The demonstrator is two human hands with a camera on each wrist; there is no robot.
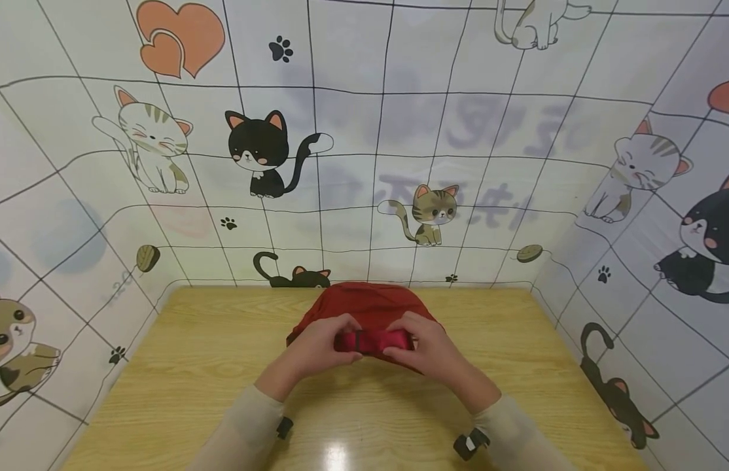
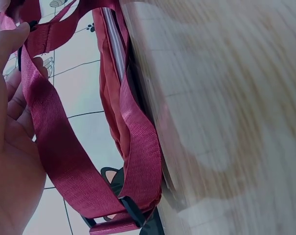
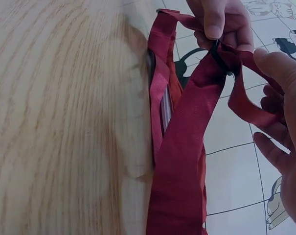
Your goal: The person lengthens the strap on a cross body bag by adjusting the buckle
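Note:
A red fabric bag [image 1: 370,304] lies on the table in the head view, its wide crimson strap [image 1: 383,341] raised in front of it. My left hand [image 1: 323,345] pinches the strap beside a black slider buckle [image 3: 220,58], thumb on top. Facing it, my right hand [image 1: 429,347] pinches a narrower loop of strap [image 3: 255,113] on the slider's other side. The left wrist view shows the strap hanging in a long loop through a second black buckle [image 2: 133,211]. Behind it runs a pale zipper [image 2: 114,46] on the bag. Fingers hide part of the slider in the head view.
The light wood table [image 1: 223,366] stretches out around the bag and both forearms. Behind it and at both sides hang white gridded sheets printed with cartoon cats [image 1: 261,154]. Small black devices [image 1: 472,445] sit at the wrists.

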